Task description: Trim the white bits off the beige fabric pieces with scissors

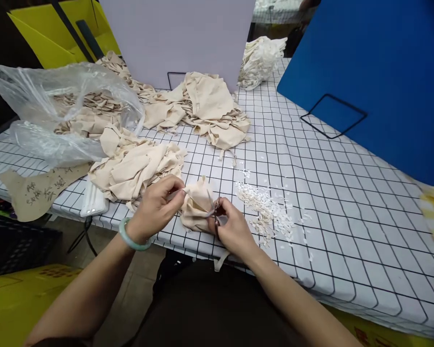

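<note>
A beige fabric piece lies at the table's front edge between my hands. My left hand, with a pale green bangle on the wrist, pinches a corner or thread of it at the upper left. In my right hand is a small pair of scissors, its blades pointing up and left over the cloth. Just behind my left hand rests a heap of beige fabric pieces. To the right of my right hand are scattered small white and beige clippings.
Another beige pile sits farther back before a pale upright panel. A clear plastic bag with more pieces is at left, near a cardboard pattern with handwriting and a white device. A blue panel stands at right.
</note>
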A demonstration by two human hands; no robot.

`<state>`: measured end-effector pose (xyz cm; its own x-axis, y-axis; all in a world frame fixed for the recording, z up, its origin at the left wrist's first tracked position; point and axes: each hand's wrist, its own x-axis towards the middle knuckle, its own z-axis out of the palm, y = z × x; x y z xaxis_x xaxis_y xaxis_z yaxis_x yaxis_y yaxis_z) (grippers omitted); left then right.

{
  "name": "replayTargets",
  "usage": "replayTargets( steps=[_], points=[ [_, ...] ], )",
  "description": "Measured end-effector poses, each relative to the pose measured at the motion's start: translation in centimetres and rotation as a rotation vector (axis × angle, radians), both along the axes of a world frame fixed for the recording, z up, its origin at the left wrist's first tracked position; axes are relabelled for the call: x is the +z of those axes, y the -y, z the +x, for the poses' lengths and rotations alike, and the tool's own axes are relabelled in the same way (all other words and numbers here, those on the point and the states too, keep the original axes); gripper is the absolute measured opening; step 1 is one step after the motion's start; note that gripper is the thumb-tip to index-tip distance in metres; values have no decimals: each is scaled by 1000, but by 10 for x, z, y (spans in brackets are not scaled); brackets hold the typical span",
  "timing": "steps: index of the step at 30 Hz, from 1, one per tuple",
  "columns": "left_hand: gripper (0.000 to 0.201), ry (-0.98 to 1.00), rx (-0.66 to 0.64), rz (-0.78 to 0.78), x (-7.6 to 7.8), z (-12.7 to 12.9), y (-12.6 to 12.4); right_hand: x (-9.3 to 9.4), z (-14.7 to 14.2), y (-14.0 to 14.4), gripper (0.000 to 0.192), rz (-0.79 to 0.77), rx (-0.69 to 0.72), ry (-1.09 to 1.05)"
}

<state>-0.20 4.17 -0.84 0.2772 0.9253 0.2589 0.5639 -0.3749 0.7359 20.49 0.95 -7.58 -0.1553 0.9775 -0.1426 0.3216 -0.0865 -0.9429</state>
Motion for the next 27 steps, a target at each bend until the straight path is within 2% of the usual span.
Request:
replayTargets(
  steps=[2, 5, 9, 11, 15, 18, 20, 22, 25, 27],
  points=[
    [10, 25, 77, -44, 8, -10, 3, -2, 0, -6, 18, -17, -6, -54],
    [12, 5, 98, -140, 6, -20, 5, -5, 8, -11, 22, -38, -72, -195],
    [23, -43, -76, -375, -2, -19, 7, -5, 20, -12, 26, -13, -162, -360],
    [30, -58, -187, -462, -2, -18, 7, -2, 23, -14, 28, -41, -185, -447],
    [34, -56, -389, -561, 13, -21, 8, 6, 24, -25, 38, -158, -212, -645],
    [31, 79, -472, -530, 27, -17, 12, 12, 14, -34, 41, -194, -177, -693],
    [31, 209, -450, -440, 32, -7, 16, 14, 0, -37, 41, -220, -134, -690],
    [32, 359, -391, -379, 30, 7, 20, 13, -18, -38, 42, -231, -83, -682],
    [34, 594, -285, -385, 15, 30, 24, 9, -37, -35, 45, -218, -6, -676],
    [32, 686, -192, -359, 1, 41, 26, 5, -38, -32, 48, -211, 19, -632]
  ],
)
